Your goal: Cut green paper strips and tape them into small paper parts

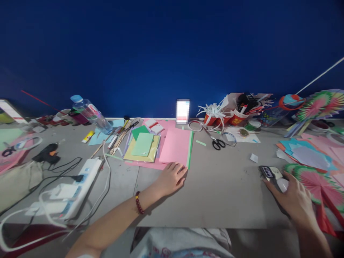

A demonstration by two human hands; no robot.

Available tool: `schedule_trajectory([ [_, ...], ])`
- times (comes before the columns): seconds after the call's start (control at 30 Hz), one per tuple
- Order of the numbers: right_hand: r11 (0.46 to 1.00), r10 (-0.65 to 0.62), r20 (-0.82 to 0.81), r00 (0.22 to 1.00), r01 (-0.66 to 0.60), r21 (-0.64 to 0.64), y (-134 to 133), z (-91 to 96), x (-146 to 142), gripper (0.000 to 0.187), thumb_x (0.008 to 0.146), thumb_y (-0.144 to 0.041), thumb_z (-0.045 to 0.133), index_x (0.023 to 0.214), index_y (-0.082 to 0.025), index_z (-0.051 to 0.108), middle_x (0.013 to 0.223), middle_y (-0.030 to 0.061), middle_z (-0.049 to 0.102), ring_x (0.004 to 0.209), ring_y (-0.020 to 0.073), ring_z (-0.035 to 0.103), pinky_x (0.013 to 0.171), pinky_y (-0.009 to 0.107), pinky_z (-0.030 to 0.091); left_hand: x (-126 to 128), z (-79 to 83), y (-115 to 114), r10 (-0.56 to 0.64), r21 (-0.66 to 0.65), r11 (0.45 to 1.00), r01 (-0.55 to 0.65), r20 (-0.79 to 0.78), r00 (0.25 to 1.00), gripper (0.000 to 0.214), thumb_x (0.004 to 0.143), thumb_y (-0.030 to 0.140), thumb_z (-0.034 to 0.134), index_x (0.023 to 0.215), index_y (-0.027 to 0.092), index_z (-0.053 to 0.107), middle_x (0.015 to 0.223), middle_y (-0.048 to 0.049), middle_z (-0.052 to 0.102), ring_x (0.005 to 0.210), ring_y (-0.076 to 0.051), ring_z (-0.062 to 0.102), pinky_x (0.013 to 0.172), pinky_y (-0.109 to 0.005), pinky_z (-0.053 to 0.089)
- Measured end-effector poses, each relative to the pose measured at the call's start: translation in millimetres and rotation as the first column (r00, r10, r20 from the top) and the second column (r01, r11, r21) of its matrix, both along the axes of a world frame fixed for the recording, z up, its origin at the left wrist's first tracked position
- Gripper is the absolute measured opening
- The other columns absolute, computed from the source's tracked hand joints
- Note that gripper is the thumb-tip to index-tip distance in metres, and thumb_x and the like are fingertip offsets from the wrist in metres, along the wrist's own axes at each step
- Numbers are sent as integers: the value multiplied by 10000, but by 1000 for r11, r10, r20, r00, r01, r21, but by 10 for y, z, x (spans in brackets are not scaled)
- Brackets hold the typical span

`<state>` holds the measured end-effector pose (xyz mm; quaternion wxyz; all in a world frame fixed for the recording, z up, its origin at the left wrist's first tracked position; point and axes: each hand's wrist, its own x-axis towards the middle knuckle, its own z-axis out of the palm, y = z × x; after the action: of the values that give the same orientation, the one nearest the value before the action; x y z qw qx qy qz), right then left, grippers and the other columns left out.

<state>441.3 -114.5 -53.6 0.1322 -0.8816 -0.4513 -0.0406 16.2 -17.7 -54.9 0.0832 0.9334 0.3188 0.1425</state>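
Observation:
My left hand [173, 177] rests palm down on the grey table, fingers loosely bent and apart, at the near edge of a pink paper sheet [176, 145]. Beside that sheet, a light green paper [143, 144] lies on a pack of yellowish paper [129, 152] in clear wrapping. My right hand [294, 197], at the right, is curved around a dark-cased phone [267, 172] that lies with its camera lenses up. A white rounded piece shows on the phone's back, between thumb and fingers. Part of the phone is hidden under the hand.
Black scissors [218, 144] lie near red cups [238, 117] of pens and paper strips. A plastic bottle [92, 114] leans at the back left. A white power strip [84, 188] with cables lies at left. Watermelon-coloured paper fans [313, 181] are at right.

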Motion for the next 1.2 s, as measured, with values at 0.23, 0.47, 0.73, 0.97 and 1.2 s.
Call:
schedule_trajectory([
  [0.23,982,-11,154,988,-18,187,169,201,-480,628,834,-631,358,1177,-160,590,1222,204,612,1186,400,512,1003,530,359,26,-9,-13,-19,53,998,17,36,999,342,884,165,451,1213,199,536,1115,-104,593,1029,-225,547,893,-394,469],
  [0.47,892,435,-727,531,-361,270,820,22,-1321,457,750,-448,561,1139,-207,565,1079,113,696,794,216,667,556,304,547,41,32,-25,-159,88,984,157,17,987,352,908,144,422,1249,175,507,1067,-100,636,999,-205,584,852,-359,483],
  [0.73,782,598,-616,512,-543,307,1388,-46,-1940,300,763,-296,561,1049,-214,599,963,48,726,631,134,608,655,298,528,51,16,-111,-308,121,946,302,40,950,310,954,188,409,1242,161,522,1134,-104,646,1076,-201,588,919,-339,492],
  [0.97,675,720,-419,554,-698,237,1246,-43,-1959,262,835,-192,475,1041,-228,632,938,40,724,793,192,651,762,325,511,25,89,-105,-298,91,952,293,35,954,428,927,261,456,1343,159,457,1296,-135,570,1194,-247,530,1009,-394,449],
  [1.2,523,851,-47,524,-832,186,881,-117,-1897,320,930,-222,432,1192,-150,601,1170,125,660,1083,259,581,936,406,468,4,-36,-45,-83,33,996,82,28,996,417,901,324,521,1279,150,500,1337,-139,539,1266,-278,469,1072,-453,394],
])
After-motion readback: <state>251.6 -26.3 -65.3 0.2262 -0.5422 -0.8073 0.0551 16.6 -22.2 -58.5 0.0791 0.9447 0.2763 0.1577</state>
